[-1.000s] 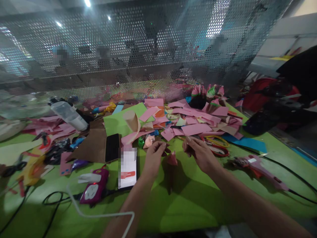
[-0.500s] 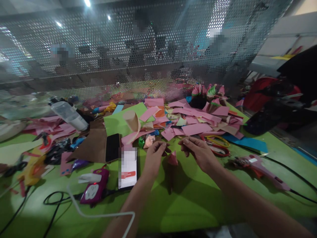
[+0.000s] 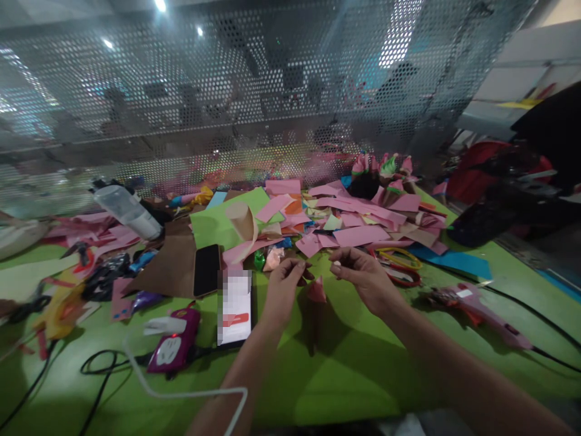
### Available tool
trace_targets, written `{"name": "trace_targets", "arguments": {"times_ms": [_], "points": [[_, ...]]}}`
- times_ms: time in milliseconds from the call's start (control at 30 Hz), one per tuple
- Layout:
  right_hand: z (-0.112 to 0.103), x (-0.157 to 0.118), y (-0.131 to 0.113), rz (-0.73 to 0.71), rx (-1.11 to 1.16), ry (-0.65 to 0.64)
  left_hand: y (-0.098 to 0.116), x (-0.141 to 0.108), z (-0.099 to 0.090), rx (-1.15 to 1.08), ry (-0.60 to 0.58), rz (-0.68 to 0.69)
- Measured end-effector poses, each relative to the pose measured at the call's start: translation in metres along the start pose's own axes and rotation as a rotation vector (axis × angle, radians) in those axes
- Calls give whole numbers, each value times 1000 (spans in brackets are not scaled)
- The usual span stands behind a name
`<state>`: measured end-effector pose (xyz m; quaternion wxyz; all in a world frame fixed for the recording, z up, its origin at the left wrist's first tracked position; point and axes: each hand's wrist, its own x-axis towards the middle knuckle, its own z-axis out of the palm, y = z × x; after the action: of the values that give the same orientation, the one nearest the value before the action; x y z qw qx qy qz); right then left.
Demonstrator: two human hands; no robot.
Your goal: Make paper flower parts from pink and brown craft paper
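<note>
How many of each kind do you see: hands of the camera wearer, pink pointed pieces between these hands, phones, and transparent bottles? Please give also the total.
Hands: 2 (left hand, right hand)
Pink pointed piece: 1
Phones: 2 (dark-screen phone, lit phone)
Transparent bottle: 1
Total: 6

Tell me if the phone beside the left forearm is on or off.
On: the phone has a lit, mostly white screen.
</note>
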<state>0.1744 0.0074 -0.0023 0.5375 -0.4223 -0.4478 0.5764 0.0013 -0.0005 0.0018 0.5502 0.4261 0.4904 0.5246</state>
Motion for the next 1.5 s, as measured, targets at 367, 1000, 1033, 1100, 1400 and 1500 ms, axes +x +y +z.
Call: {"name": "trace_targets", "arguments": {"times_ms": [367, 1000, 1033, 1100, 1400, 1500], "points": [[-2, 1, 1, 23, 33, 12, -1, 0, -1, 2, 0, -1], [2, -1, -4, 7, -40, 4, 1, -1, 0, 14, 8, -2], [2, -1, -4, 4, -49, -3, 1, -1, 0, 15, 9, -5], [2, -2, -5, -12, -70, -26, 2, -1, 1, 16, 13, -11], [1, -4, -7, -39, -80, -23, 2, -2, 0, 19, 11, -13], [2, -3, -7, -32, -62, -24, 1, -2, 1, 18, 11, -8]]}}
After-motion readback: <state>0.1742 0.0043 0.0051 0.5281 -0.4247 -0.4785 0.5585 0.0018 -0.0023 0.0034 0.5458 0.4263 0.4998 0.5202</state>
